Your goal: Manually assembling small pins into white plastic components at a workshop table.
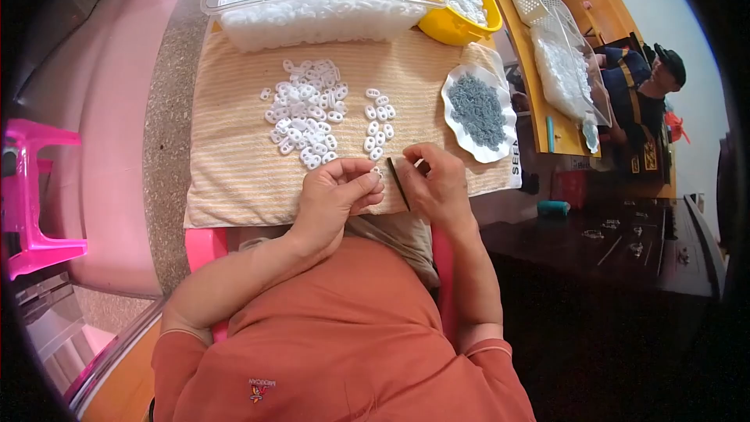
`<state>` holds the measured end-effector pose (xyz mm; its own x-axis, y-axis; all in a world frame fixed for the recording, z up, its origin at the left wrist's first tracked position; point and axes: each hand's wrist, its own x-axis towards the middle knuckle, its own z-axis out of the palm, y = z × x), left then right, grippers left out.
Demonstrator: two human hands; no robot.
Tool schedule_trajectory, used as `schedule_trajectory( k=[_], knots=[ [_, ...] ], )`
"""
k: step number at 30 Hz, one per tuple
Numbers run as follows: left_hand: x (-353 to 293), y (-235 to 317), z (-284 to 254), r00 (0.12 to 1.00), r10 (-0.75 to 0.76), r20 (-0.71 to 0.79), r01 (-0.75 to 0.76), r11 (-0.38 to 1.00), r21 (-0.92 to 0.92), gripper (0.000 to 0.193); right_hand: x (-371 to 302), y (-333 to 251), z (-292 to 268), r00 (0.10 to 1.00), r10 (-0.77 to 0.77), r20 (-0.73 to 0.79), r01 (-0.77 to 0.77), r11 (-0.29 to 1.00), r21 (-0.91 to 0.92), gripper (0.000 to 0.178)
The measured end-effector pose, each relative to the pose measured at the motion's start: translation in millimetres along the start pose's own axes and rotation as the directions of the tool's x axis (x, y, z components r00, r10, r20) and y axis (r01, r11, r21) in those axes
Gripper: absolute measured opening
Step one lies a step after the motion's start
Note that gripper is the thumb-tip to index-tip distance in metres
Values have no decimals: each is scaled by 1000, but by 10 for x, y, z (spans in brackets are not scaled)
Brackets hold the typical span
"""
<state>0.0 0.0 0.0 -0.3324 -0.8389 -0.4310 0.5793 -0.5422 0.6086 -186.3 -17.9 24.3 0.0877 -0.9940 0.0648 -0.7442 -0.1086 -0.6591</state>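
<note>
Just above the near edge of the towel, my left hand (340, 191) is closed in a pinch, with a small whitish plastic piece (377, 173) at its fingertips. Beside it, my right hand (439, 185) grips a thin dark stick-like tool (398, 184), which slants down between the two hands. Past my fingertips runs a short double row of white two-hole oval plastic pieces (380, 126). A larger heap of the same ovals (306, 113) lies to the left. On the right, a white wavy-rimmed dish (458, 134) holds many tiny grey-blue pieces (476, 112).
A striped towel (226, 125) covers the work surface. At its far side stand a clear bin (328, 6) full of white pieces and a yellow basin (449, 30). Another person (637, 86) is at a wooden table (553, 137) on the right. A pink stool (47, 254) stands left.
</note>
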Motion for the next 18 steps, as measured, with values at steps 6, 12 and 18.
schedule_trajectory(
  k=[6,12,18],
  knots=[
    [-20,-1,25,1000,-5,-6,5,1000,-8,15,251,83,-26,978,-189,-84,181,978,-103,15],
    [4,-5,-5,1000,-1,18,1,1000,-20,15,382,6,76,986,-169,0,165,961,-223,21],
    [-6,21,2,1000,-3,13,4,1000,-19,15,420,-7,100,985,-172,27,173,952,-252,19]
  ],
)
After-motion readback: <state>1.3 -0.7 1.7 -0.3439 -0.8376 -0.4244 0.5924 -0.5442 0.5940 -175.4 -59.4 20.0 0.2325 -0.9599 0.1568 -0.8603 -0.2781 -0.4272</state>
